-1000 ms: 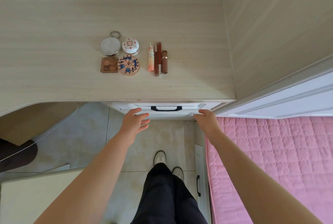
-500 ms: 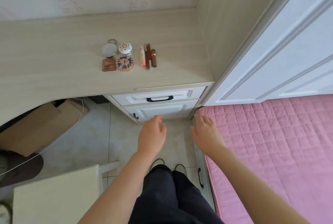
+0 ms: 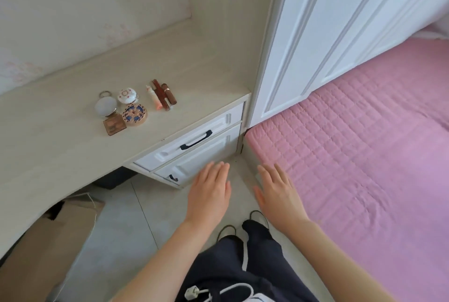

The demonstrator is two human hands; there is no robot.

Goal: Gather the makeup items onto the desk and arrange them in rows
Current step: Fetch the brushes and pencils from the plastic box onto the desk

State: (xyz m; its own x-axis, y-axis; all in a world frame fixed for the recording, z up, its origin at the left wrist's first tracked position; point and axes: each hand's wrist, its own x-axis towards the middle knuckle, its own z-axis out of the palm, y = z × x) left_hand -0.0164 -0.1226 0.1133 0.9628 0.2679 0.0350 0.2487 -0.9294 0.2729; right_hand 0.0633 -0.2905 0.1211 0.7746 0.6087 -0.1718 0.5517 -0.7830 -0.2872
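Observation:
On the pale wooden desk (image 3: 60, 136) the makeup items lie in two groups. A round white mirror compact (image 3: 105, 106), a small floral white jar (image 3: 128, 95), a square brown palette (image 3: 114, 125) and a round blue-patterned compact (image 3: 135, 114) form a block. To their right lie a peach tube (image 3: 154, 97), a dark red stick (image 3: 161, 94) and a brown lipstick (image 3: 170, 94) side by side. My left hand (image 3: 209, 193) and my right hand (image 3: 279, 193) hover flat and empty above the floor, in front of the drawers and well below the desk.
White drawers with black handles (image 3: 196, 143) sit under the desk's right end. A white wardrobe door (image 3: 340, 34) stands to the right, with a pink quilted bed (image 3: 364, 156) below it. A cardboard box (image 3: 48, 241) lies under the desk at left.
My view has swung right and away from the desk. Both hands have drawn back from the drawer front and now hover lower, fingers straight. The makeup items have not moved.

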